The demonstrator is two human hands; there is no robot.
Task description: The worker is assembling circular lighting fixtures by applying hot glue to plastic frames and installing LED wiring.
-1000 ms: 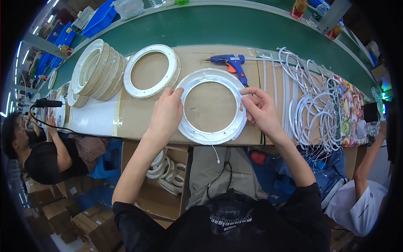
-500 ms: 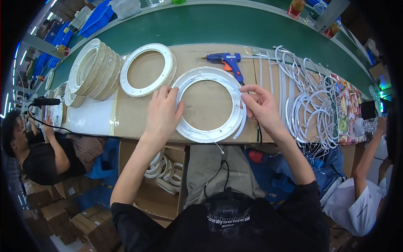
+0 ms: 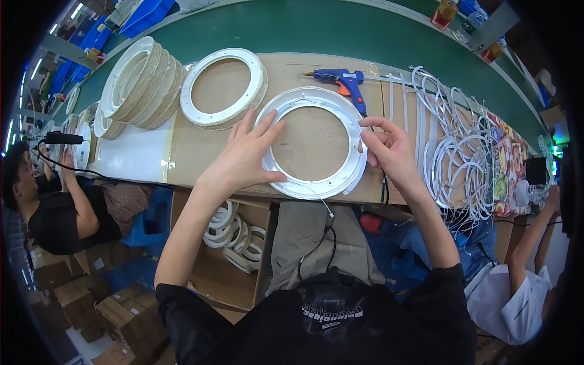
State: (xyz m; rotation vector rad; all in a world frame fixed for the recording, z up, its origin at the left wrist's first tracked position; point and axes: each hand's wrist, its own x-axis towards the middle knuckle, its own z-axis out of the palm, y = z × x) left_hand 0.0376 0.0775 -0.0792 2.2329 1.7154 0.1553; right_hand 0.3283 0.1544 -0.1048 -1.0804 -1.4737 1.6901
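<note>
A white ring-shaped frame (image 3: 314, 189) lies before me on the cardboard-covered table, a short wire with a small connector (image 3: 330, 212) hanging from its near edge. My left hand (image 3: 242, 155) rests with spread fingers on the ring's left side, thumb at its lower left. At the right rim, my right hand (image 3: 390, 151) pinches a narrow white flexible strip (image 3: 354, 182), which runs down along the ring's outer edge. The strip's gripped end is mostly hidden by the fingers. Just beyond the ring lies a blue glue gun (image 3: 344, 78) with an orange trigger, its nozzle pointing left.
Another white ring (image 3: 190, 97) lies at the far left, beside a stack of rings (image 3: 149, 91). Tangled white strips (image 3: 453, 152) cover the right side. A green belt (image 3: 292, 30) runs behind. Below the table edge stands a cardboard box (image 3: 222, 286) with smaller rings. People sit on both sides.
My left hand has spread its fingers over the ring's left side. The strip, which stuck out below my right hand, now lies closer along the ring's edge. The whole view has shifted slightly.
</note>
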